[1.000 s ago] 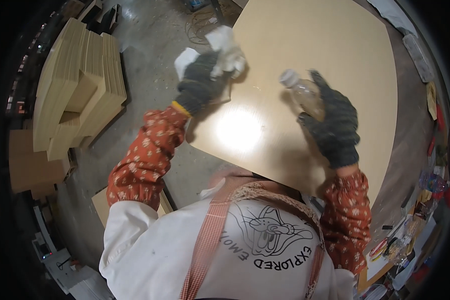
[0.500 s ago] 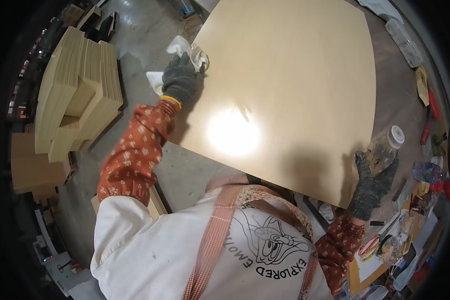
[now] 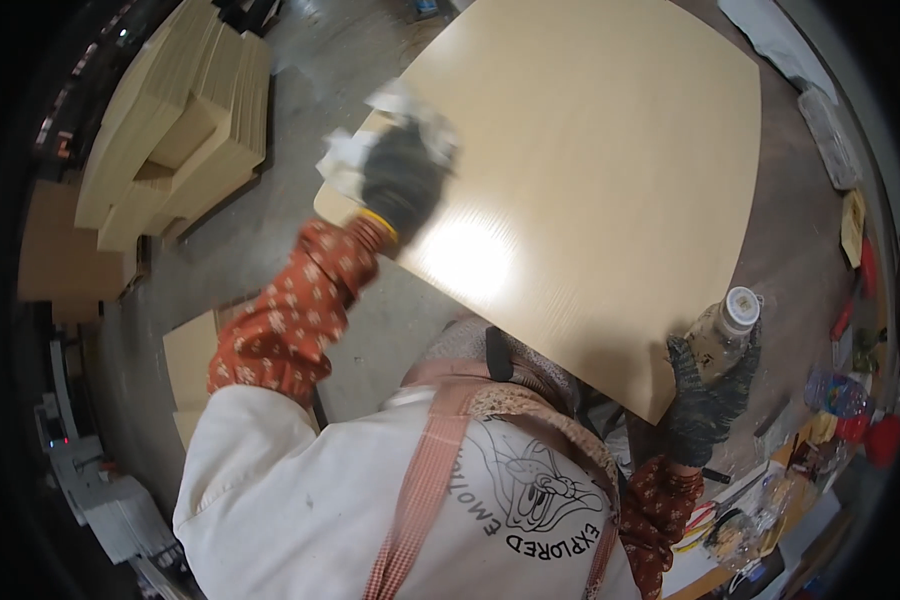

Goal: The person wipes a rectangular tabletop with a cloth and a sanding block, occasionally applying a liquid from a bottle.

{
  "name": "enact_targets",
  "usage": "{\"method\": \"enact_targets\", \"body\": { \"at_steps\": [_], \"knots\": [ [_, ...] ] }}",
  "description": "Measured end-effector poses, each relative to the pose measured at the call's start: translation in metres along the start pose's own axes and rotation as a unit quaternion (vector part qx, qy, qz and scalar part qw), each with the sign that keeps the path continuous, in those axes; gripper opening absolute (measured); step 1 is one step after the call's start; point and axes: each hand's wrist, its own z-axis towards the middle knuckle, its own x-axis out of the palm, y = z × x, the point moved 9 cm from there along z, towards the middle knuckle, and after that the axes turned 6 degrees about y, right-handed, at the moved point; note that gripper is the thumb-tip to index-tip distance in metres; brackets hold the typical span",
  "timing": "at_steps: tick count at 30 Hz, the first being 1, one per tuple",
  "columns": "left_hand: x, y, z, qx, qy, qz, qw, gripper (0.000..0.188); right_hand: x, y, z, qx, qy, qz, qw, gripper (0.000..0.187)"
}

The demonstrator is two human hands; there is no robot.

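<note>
With twelve o'clock straight ahead of the person, the gloved left hand (image 3: 405, 180) is at eleven, gripping a bunched white cloth (image 3: 345, 160) against the near left part of a large pale wooden board (image 3: 590, 180); the cloth spills past the fingers, probably because the wad is bigger than the palm and gives a broad, soft contact. At about four o'clock the gloved right hand (image 3: 710, 400) is wrapped around a clear bottle (image 3: 712, 348) with its white cap (image 3: 742, 306) on, just beyond the board's near right corner, likely to keep it out of the left hand's way; whether the bottle touches anything underneath is hard to tell from here. The board spreads from eleven round to four, smooth and faintly grained, with a bright glare in its near part. Its right side lies over a dull grey-brown counter (image 3: 790, 225), which carries a clear plastic box (image 3: 830, 140) at two o'clock and another plastic bottle (image 3: 838, 393) between three and four. At ten o'clock, stacked boards (image 3: 175, 130) stand on the grey concrete floor (image 3: 365, 330), near a cardboard box (image 3: 70, 250) at nine.
</note>
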Motion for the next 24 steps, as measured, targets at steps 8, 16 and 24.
{"method": "enact_targets", "body": {
  "at_steps": [8,16,24],
  "knots": [
    [-0.025,-0.061,-0.113,0.141,0.060,-0.204,0.967,0.034,0.056,0.052,0.013,-0.177,0.103,0.036,0.978,0.081],
    [-0.029,0.120,-0.125,0.030,-0.023,-0.002,0.999,0.037,0.093,0.088,-0.025,-0.245,0.188,-0.170,0.936,0.070],
    [0.038,0.228,-0.186,-0.248,-0.081,-0.776,0.574,0.034,0.140,0.106,-0.062,-0.235,0.236,-0.442,0.833,0.065]
  ]
}}
